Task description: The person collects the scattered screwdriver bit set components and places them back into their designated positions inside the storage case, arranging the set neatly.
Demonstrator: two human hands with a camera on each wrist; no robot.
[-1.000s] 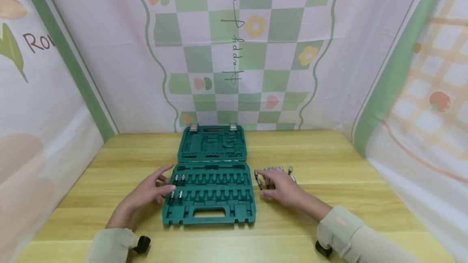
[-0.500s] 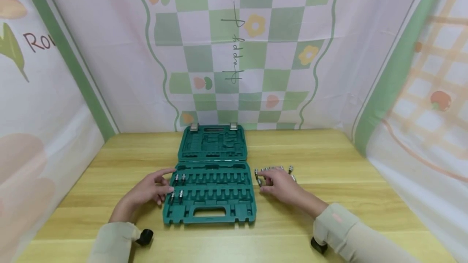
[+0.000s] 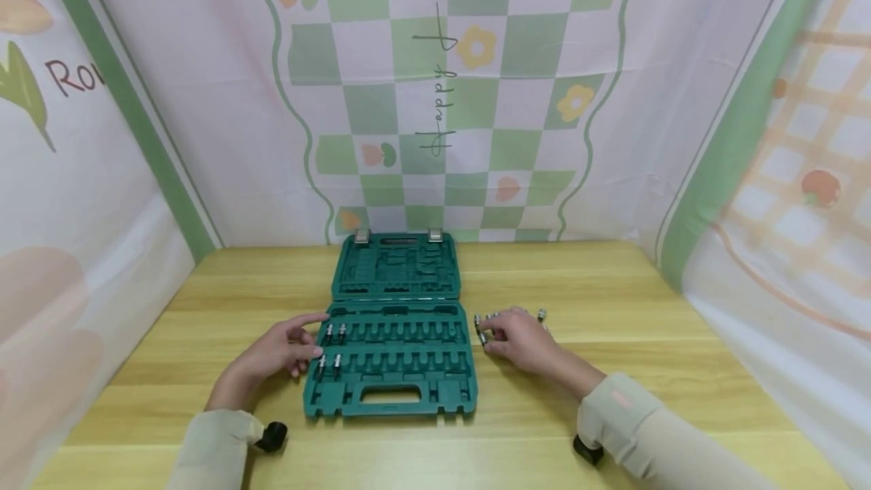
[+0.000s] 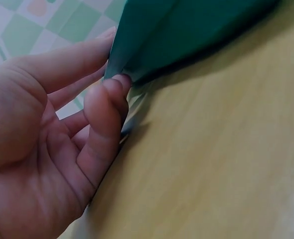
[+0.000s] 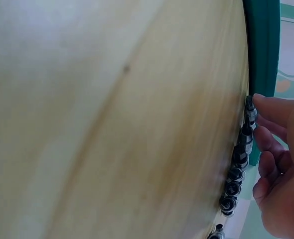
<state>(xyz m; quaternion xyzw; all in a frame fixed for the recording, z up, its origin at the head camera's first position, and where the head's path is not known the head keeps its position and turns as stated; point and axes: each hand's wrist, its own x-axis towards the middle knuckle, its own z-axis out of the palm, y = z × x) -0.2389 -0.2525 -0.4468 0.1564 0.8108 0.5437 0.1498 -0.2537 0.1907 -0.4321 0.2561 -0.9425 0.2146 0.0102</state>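
Observation:
The green tool case (image 3: pixel 390 369) lies open on the table, with several bit sockets (image 3: pixel 337 365) standing in its left slots. My left hand (image 3: pixel 271 354) is at the case's left side. Its index finger reaches along the upper corner and its thumb touches the edge. In the left wrist view, the fingertips (image 4: pixel 118 83) meet the case's side wall. My right hand (image 3: pixel 527 342), right of the case, has thumb and index finger around a small silver-and-black bit socket (image 5: pixel 250 110) at the near end of a row. Other bit sockets (image 5: pixel 232 188) are partly hidden behind this hand in the head view.
The case's lid (image 3: pixel 396 267) lies back toward the patterned curtain (image 3: pixel 442 112). One loose bit socket (image 3: pixel 541 314) sits beyond my right hand. The wooden table (image 3: pixel 599 278) spreads around the case, and side curtains (image 3: pixel 782 172) border it.
My right thumb has drawn up toward the index finger at the bit socket, and the right forearm has shifted slightly left. The left hand has moved up a little along the case edge.

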